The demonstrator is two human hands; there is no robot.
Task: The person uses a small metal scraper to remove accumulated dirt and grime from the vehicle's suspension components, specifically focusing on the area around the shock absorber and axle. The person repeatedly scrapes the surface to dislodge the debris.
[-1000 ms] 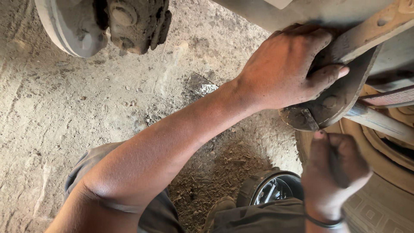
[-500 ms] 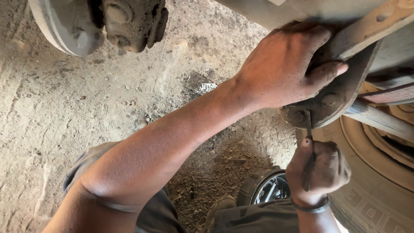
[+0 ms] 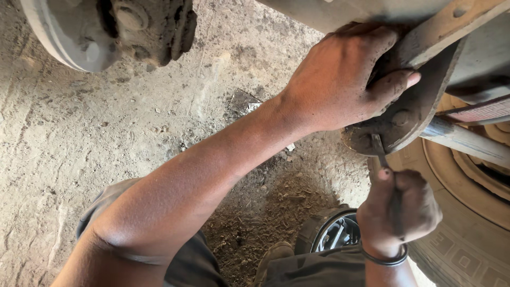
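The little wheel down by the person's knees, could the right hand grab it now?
Probably not right away. The right hand is full, closed around a thin metal tool pressed to the rusty bracket. The small wheel sits just below it, with nothing between.

Ground is bare packed dirt [image 3: 106,138], pale grey-brown, sunlit at left and centre, scattered with small stones and debris, with a darker loose patch of soil [image 3: 265,212] near the bottom and a worn tyre [image 3: 467,244] lying at right.

Rusty curved bracket [image 3: 409,114] overhead; thin metal tool [image 3: 383,159] upright, tip touching.
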